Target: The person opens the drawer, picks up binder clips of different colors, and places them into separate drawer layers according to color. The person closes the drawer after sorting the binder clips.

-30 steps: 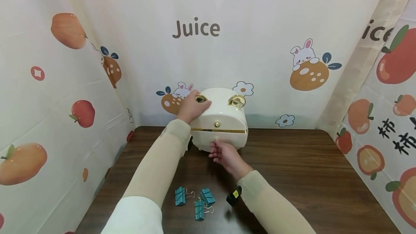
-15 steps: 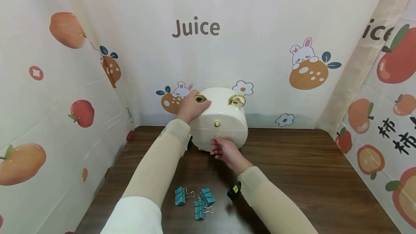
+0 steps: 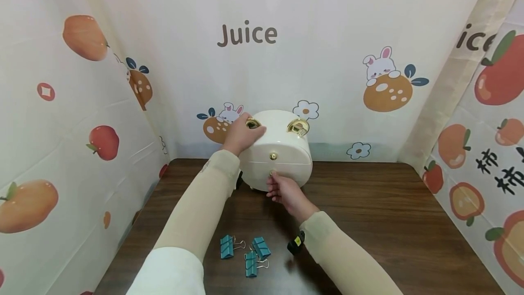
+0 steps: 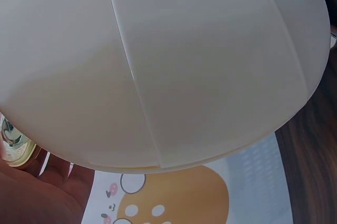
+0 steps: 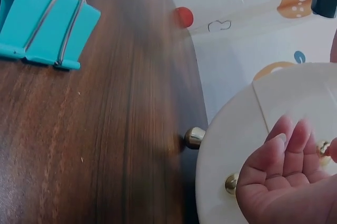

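A white rounded drawer box (image 3: pixel 275 136) with gold fittings stands by the back curtain. Its front has two stacked drawers, both closed flush. At the box's upper left, my left hand (image 3: pixel 240 134) holds it, thumb and fingers spread around the left gold-rimmed fitting (image 3: pixel 253 124). In the left wrist view the fingers (image 4: pixel 60 176) pass behind the curved white side (image 4: pixel 174 71). With thumb and forefinger my right hand (image 3: pixel 286 193) pinches the small gold knob (image 3: pixel 271 173) of the lower drawer; the other fingers are curled. The upper drawer's gold knob (image 3: pixel 273 156) is uncovered.
Several teal binder clips (image 3: pixel 251 264) lie on the dark wooden table (image 3: pixel 368 222) in front, between the forearms. One binder clip (image 5: pixel 47 21) shows large in the right wrist view. Printed curtains (image 3: pixel 327 22) enclose the table's back and sides.
A second ago the lower drawer stood slightly out with a gold-edged gap above it. It has moved back into the box, and the gap is gone. Both hands stay at the box.
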Motion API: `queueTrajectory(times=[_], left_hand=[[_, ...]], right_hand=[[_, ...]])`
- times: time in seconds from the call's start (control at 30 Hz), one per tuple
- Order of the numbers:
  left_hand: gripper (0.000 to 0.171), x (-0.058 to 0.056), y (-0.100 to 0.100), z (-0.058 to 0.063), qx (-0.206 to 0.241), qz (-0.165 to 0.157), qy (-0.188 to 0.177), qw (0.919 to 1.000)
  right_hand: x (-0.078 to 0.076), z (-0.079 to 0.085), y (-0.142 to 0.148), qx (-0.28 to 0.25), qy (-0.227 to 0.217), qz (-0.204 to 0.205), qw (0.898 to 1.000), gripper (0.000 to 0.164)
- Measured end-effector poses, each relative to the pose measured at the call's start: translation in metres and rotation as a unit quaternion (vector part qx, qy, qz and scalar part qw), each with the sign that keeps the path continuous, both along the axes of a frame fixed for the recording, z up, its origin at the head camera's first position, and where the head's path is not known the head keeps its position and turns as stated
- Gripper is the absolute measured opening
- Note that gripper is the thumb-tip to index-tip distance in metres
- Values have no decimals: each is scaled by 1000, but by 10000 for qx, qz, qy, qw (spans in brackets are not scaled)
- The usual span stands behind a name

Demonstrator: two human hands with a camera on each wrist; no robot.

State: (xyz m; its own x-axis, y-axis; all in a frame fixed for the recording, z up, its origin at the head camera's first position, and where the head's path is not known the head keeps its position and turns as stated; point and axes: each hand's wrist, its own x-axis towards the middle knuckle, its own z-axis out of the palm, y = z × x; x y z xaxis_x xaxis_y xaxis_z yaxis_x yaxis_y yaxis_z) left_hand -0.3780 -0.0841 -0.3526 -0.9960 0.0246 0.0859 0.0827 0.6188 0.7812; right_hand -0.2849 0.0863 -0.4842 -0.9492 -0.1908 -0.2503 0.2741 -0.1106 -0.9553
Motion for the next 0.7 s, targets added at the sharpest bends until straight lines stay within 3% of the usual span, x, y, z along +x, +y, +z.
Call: queueTrajectory(times=[0.47, 0.7], left_hand=[[54, 0, -1, 2, 36, -55, -31, 10000], [45, 2, -1, 2, -44, -62, 7, 10000]], right_hand=[[7, 23, 4, 363, 560, -152, 9977, 39], [9, 40, 7, 235, 598, -147, 9978, 41]])
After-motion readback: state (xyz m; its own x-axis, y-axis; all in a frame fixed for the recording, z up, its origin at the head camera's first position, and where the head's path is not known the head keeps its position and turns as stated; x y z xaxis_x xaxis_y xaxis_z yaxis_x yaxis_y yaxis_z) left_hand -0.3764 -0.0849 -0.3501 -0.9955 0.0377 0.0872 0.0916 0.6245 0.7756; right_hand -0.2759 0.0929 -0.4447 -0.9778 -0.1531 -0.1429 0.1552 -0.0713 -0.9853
